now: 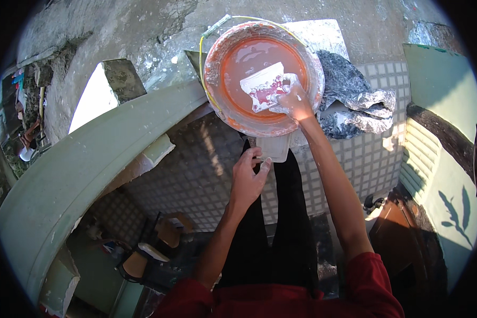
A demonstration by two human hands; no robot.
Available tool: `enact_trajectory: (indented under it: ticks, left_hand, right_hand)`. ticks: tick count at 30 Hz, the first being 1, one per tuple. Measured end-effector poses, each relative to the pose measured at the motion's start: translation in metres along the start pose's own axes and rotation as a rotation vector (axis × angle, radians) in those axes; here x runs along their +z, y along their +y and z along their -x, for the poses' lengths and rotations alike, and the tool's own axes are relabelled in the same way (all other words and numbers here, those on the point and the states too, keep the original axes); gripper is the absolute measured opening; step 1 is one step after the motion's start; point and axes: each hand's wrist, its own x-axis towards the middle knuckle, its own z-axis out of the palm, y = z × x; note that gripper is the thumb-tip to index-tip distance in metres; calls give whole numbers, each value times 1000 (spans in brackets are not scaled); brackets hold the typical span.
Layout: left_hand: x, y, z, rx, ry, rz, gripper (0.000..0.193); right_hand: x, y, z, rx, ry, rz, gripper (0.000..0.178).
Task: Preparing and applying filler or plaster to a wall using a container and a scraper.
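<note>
Nearest you, your black-trousered legs (pixel 290 193) stand under your left hand (pixel 249 177), which pinches a corner of a pale, translucent rectangular plate (pixel 274 150) between thumb and fingers. Just beyond, your right hand (pixel 290 100) grips a white, irregular-edged piece with pink-red patches (pixel 255 85) at its edge; the piece is within the rim of a round orange bucket crusted with white (pixel 316 74) (whether it touches the milky, pinkish liquid (pixel 242 59) below, I cannot tell). The work looks partway along: you have both items in hand, and white covers much of the piece. Its pink-red patches remain in view, though I can't say whether they need attention, and liquid remains in the bucket. Farther off to the right lies a crumpled grey-and-white plastic sheet (pixel 344 79), with a flat white board (pixel 326 33) beyond.
</note>
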Motion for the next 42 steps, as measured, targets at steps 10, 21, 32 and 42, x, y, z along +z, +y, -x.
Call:
enact_trajectory:
  ticks: [10, 21, 32, 42]
  left_hand:
    - [-5, 15, -189, 215, 336, -176, 54]
    - [15, -20, -230, -65, 110, 201, 56]
    - [9, 2, -215, -17, 72, 513, 74]
    - [12, 5, -212, 103, -50, 583, 65]
  right_hand:
    - [16, -15, -2, 316, -178, -601, 50]
    - [1, 16, -66, 376, -127, -571, 28]
    - [11, -7, -46, 300, -65, -834, 35]
    - [6, -16, -27, 200, -89, -822, 39]
